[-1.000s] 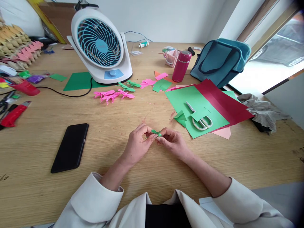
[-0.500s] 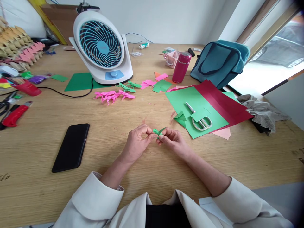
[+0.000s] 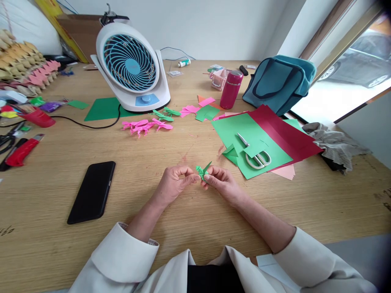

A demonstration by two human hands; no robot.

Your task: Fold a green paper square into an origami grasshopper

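A small folded green paper origami figure (image 3: pixel 202 172) is held up over the table, a pointed flap rising at its right. My right hand (image 3: pixel 224 183) pinches its lower right side between thumb and fingers. At its left edge is my left hand (image 3: pixel 174 183), fingers curled, with thumb and fingertips closed against the paper. To the right lie a folded green paper piece (image 3: pixel 231 153) and green sheets (image 3: pixel 224 126), with white-handled scissors (image 3: pixel 259 160) on top, partly under a small green piece. Pink origami figures (image 3: pixel 142 127) and green ones (image 3: pixel 163 115) lie beyond my hands.
A black phone (image 3: pixel 91 192) lies to the left. A white fan (image 3: pixel 146 99) stands at the back, its cord (image 3: pixel 88 126) running left. Behind the red sheets (image 3: pixel 284 130) are a pink bottle (image 3: pixel 231 90) and a teal bag (image 3: pixel 277 87). A red cutter (image 3: pixel 24 150) lies far left.
The left fingers have drawn slightly left and down, and more of the origami figure shows. Its pointed flap stands more upright. The right hand is almost in the same place.
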